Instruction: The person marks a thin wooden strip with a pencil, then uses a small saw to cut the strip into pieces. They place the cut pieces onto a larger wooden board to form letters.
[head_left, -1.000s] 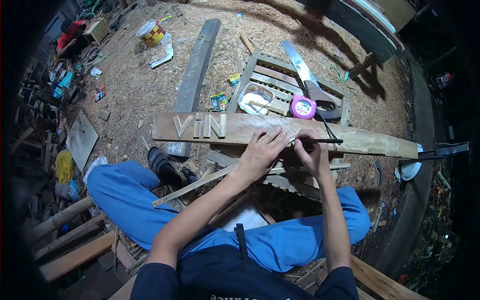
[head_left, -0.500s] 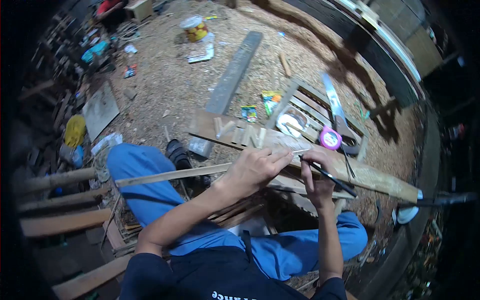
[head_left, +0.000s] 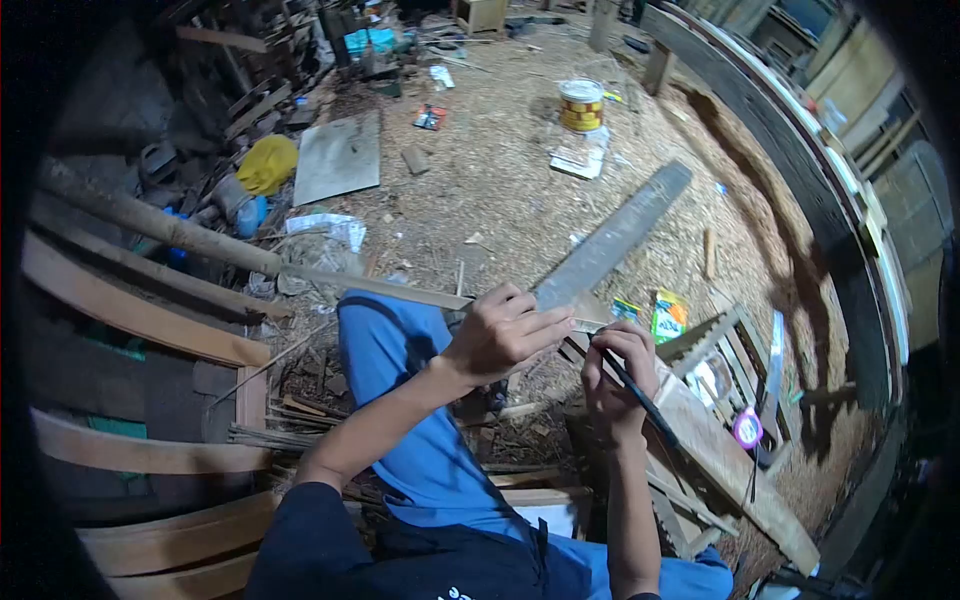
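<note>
My left hand (head_left: pixel 508 335) is closed around a thin wooden strip (head_left: pixel 380 289), which runs out to the left over my knee. The strip's short end sticks out past my fingertips toward my right hand (head_left: pixel 622 380). That hand is closed on a slim black stick-like tool (head_left: pixel 652 412), held slanting down to the right. The tool's upper end is right at the end of the strip; its exact kind I cannot tell. Below and to the right of my hands lies a wooden board (head_left: pixel 765 505), partly hidden behind them.
A pink tape measure (head_left: pixel 747 428) and a handsaw (head_left: pixel 775 365) lie at the right by a slatted wooden frame (head_left: pixel 745 335). Ahead, a grey plank (head_left: pixel 620 235) crosses the shavings, with a tub (head_left: pixel 581 106) beyond. Curved wooden pieces (head_left: pixel 150 320) stand at the left.
The view has swung left, so the floor things sit farther right and more of the left side shows. Both hands keep their hold, close together at the strip's end.
</note>
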